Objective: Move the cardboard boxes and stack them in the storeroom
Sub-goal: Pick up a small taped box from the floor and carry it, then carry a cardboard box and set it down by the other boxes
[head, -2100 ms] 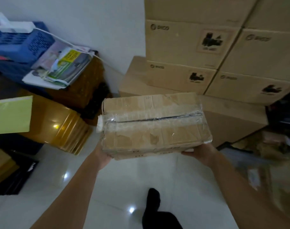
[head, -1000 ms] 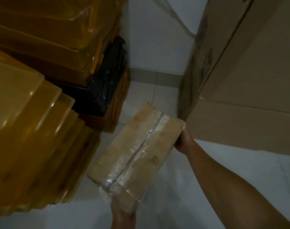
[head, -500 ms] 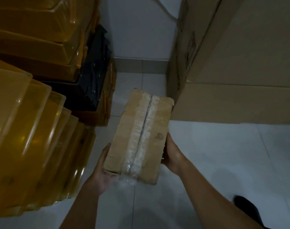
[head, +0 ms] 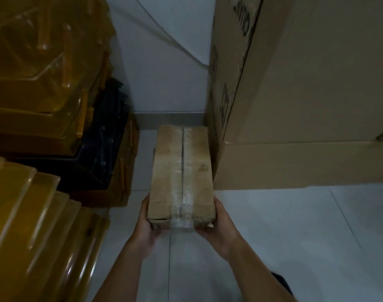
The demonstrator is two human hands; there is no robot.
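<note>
1. Where the frame's left side fills up, amber plastic bins (head: 33, 214) sit stacked.
2. Left hand (head: 146, 232) clasps the near-left corner of the small cardboard box (head: 182, 171).
3. Mid-frame, that worn box shows clear tape along its seam.
4. Right hand (head: 219, 227) clasps its near-right corner.
5. Large cartons (head: 306, 105) stand at upper right, just beside it.

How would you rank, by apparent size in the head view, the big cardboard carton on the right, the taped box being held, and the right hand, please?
1. Big cardboard carton, cropped by the frame.
2. Taped box.
3. Right hand.
</note>
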